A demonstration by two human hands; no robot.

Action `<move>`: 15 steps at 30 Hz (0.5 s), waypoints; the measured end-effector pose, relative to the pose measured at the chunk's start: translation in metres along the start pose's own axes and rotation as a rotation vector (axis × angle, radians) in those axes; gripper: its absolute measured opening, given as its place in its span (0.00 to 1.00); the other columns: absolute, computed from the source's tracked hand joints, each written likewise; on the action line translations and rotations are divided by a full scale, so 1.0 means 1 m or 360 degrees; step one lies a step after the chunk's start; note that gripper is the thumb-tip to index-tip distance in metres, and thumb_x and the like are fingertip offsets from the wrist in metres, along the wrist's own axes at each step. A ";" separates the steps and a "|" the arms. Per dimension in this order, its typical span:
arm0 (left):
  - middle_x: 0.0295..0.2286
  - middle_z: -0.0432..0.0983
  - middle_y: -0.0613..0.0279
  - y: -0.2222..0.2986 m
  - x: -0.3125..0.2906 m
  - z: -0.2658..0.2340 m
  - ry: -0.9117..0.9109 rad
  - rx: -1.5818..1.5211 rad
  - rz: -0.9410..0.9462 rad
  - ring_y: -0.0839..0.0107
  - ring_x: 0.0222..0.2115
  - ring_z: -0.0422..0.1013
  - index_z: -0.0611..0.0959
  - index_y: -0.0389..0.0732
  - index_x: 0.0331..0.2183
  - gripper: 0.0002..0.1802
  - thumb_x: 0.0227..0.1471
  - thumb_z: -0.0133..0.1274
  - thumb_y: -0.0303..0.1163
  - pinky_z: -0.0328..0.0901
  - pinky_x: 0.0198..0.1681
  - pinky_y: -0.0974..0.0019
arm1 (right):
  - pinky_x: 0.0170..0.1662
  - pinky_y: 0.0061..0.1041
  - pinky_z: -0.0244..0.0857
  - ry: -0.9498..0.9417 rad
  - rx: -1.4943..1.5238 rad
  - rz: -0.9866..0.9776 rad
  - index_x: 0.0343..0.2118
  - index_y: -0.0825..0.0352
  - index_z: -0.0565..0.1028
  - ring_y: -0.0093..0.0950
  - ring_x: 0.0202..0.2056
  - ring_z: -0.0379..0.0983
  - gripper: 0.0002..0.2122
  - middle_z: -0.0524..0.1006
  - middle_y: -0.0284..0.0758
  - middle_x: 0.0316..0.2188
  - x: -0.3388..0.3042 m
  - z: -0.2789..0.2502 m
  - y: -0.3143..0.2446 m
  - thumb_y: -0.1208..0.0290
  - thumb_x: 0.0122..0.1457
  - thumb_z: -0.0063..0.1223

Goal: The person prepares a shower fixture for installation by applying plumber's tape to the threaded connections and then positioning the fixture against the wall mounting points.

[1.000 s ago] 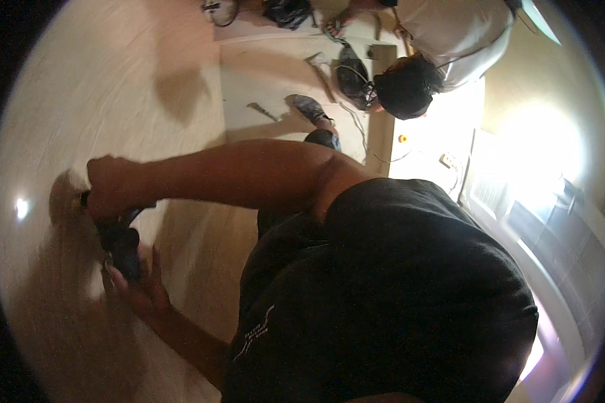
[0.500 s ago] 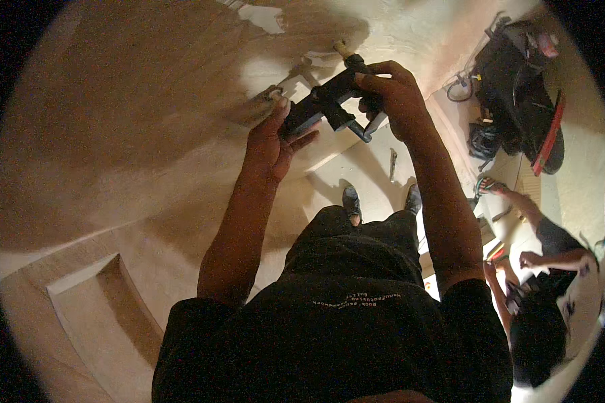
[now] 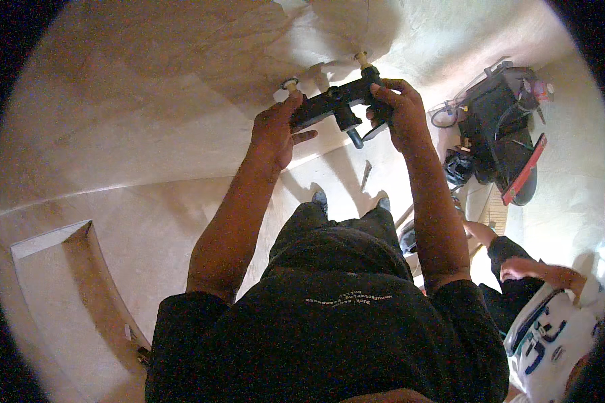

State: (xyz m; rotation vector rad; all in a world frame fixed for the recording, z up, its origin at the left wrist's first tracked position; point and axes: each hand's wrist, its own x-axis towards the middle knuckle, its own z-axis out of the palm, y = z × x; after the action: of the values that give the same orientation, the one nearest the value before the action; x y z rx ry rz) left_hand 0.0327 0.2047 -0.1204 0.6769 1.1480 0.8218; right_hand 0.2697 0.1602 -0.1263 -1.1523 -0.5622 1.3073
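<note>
My hands hold a black wall-mounted mixer tap [image 3: 321,106] between them, close against the plastered wall. Around its left end my left hand [image 3: 273,131] is closed, thumb on top and some fingers stretched out beneath. My right hand [image 3: 405,114] grips the right end, where the body meets a collar nut. A brass-coloured fitting [image 3: 364,60] sticks out of the wall and lines up with that nut; whether they are joined I cannot tell. Another pale fitting [image 3: 290,85] shows just above my left thumb. A short spout [image 3: 355,138] points down from the tap's middle.
A recessed niche [image 3: 64,295] is set in the wall at lower left. At right stands a black tool bag [image 3: 497,121] with a red-edged tool [image 3: 528,168] across it. A person in a white printed shirt [image 3: 551,342] is close by at lower right. A thin tool [image 3: 366,174] lies on the floor.
The tap has turned more level and its left end has come up toward the left wall fitting. The person at right has shifted from bending over to a more upright pose.
</note>
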 end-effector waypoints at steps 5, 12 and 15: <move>0.38 0.79 0.52 0.007 -0.005 -0.003 -0.0254 -0.0301 -0.0065 0.57 0.41 0.77 0.77 0.33 0.43 0.21 0.58 0.57 0.41 0.75 0.42 0.44 | 0.23 0.26 0.69 0.0014 -0.0100 0.0018 0.45 0.76 0.70 0.28 0.21 0.75 0.16 0.78 0.42 0.29 -0.002 0.003 -0.005 0.72 0.58 0.59; 0.37 0.78 0.51 0.002 -0.002 0.001 -0.0089 -0.0317 -0.0032 0.55 0.41 0.77 0.77 0.34 0.43 0.20 0.59 0.56 0.41 0.72 0.46 0.37 | 0.24 0.26 0.68 -0.0007 -0.0129 0.0036 0.46 0.77 0.69 0.29 0.22 0.74 0.17 0.78 0.43 0.30 -0.004 0.006 -0.009 0.72 0.58 0.58; 0.37 0.78 0.53 -0.002 -0.001 -0.002 -0.0249 -0.0620 -0.0028 0.56 0.40 0.77 0.77 0.34 0.43 0.21 0.58 0.57 0.44 0.72 0.47 0.39 | 0.23 0.26 0.68 -0.0018 -0.0114 0.0031 0.46 0.77 0.69 0.29 0.22 0.74 0.16 0.78 0.42 0.31 -0.004 0.006 -0.009 0.72 0.59 0.58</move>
State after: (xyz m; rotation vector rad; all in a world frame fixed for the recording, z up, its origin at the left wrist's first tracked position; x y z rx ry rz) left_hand 0.0305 0.2029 -0.1216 0.3986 0.8200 0.9286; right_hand 0.2674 0.1598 -0.1147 -1.2124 -0.6117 1.3202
